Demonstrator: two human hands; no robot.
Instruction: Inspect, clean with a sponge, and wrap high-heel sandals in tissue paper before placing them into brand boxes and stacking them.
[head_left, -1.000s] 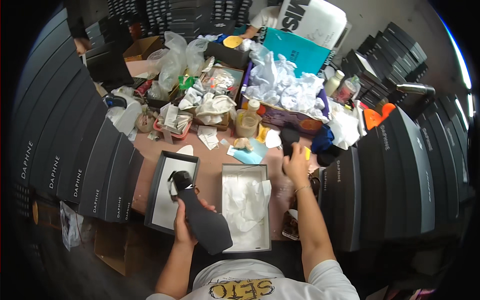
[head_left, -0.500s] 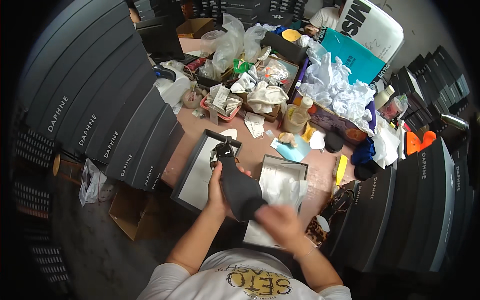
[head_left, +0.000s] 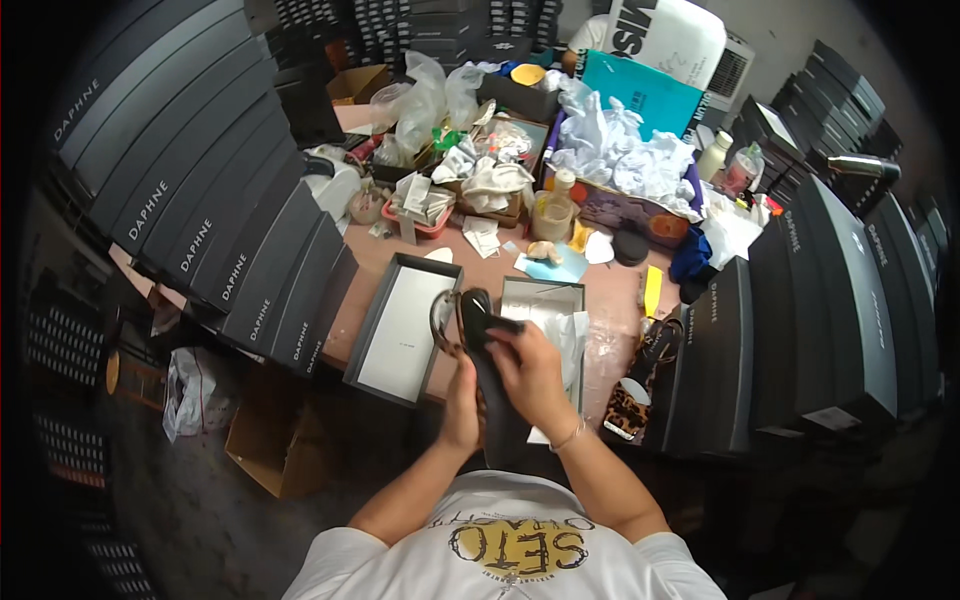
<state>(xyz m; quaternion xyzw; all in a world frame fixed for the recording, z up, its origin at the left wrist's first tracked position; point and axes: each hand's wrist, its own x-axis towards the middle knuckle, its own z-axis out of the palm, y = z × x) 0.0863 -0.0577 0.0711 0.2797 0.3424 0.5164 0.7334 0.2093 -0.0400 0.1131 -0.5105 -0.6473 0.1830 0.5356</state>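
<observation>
A black sandal (head_left: 490, 385) with a leopard-print edge is held upright in front of me, above the gap between two shoebox parts. My left hand (head_left: 462, 408) wraps around its side, and a looped strap (head_left: 442, 318) stands out above that hand. My right hand (head_left: 530, 372) has its fingers bent against the sandal's far end, pinching a dark piece there; whether it is a strap is hard to see. To the right, another leopard-print sandal (head_left: 632, 400) lies on the table.
A dark-rimmed box part with white inside (head_left: 400, 335) lies left; a box with white tissue (head_left: 570, 345) sits right. Stacked black shoeboxes (head_left: 215, 235) rise at left, more (head_left: 815, 310) at right. Behind are a bottle (head_left: 553, 212), a red tray (head_left: 432, 228) and crumpled paper (head_left: 635, 150).
The sandal has been turned from showing its sole to standing edge-on. My right hand has moved from its near end to its far end. The view has shifted somewhat.
</observation>
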